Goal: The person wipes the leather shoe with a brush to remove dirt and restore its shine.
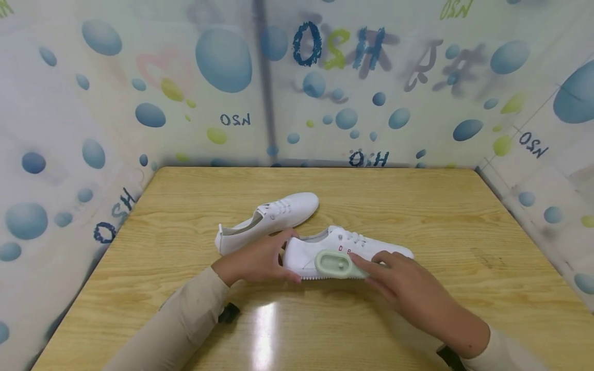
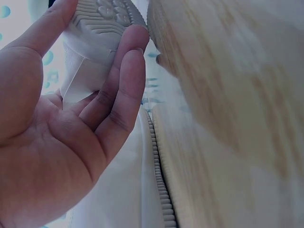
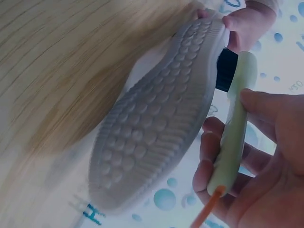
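A white lace-up sneaker [image 1: 303, 252] with red letters on its side lies across the middle of the view, toe to the right. My left hand [image 1: 262, 260] grips it round the heel, thumb and fingers on either side. In the right wrist view its bumpy sole [image 3: 147, 118] faces the camera. My right hand [image 1: 408, 283] holds a pale green brush [image 1: 330, 264] by the handle, and its oval, hollow-backed head overlaps the sneaker's side. Bristles are hidden. An orange cord [image 3: 208, 206] hangs from the handle end.
Behind the gripped sneaker, a second white sneaker [image 1: 299, 206] lies on the wooden table [image 1: 417, 201], its toe pointing right and away. Patterned walls [image 1: 394, 103] with blue dots and letters enclose the table at the back and sides.
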{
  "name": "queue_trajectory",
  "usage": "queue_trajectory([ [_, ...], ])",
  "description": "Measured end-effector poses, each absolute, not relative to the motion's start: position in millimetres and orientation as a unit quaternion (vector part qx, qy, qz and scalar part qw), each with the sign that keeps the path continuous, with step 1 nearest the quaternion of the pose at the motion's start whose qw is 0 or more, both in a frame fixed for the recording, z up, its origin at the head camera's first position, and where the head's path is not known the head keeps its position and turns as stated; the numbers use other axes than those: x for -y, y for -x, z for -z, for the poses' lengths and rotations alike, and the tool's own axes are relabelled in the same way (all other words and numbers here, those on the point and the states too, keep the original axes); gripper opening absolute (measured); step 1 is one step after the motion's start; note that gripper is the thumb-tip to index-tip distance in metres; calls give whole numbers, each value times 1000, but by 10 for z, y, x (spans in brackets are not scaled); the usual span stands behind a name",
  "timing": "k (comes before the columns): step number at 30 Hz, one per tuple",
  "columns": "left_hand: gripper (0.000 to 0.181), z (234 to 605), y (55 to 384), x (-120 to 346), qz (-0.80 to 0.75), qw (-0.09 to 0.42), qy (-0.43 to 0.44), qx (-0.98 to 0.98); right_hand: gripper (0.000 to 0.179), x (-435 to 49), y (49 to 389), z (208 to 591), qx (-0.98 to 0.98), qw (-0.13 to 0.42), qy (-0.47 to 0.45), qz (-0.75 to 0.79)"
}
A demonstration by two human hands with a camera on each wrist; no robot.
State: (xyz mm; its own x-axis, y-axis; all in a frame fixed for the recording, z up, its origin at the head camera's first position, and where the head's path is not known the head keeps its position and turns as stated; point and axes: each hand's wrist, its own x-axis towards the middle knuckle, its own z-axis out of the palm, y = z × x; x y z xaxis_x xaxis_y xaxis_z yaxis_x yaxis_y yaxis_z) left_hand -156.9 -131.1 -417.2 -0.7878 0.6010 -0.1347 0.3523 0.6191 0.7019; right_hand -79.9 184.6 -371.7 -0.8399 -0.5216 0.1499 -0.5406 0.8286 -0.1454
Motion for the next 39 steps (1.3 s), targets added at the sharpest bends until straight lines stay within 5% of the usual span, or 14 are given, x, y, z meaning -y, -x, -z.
queue_trajectory([
  [24, 75, 4151, 1559, 1324, -359, 194, -264, -874, 58, -1622, 844, 3762, 940, 84, -309, -119],
  [39, 80, 4186, 1581, 1320, -353, 190, -264, -877, 58, -1947, 794, 3646, 957, 54, -271, -88],
])
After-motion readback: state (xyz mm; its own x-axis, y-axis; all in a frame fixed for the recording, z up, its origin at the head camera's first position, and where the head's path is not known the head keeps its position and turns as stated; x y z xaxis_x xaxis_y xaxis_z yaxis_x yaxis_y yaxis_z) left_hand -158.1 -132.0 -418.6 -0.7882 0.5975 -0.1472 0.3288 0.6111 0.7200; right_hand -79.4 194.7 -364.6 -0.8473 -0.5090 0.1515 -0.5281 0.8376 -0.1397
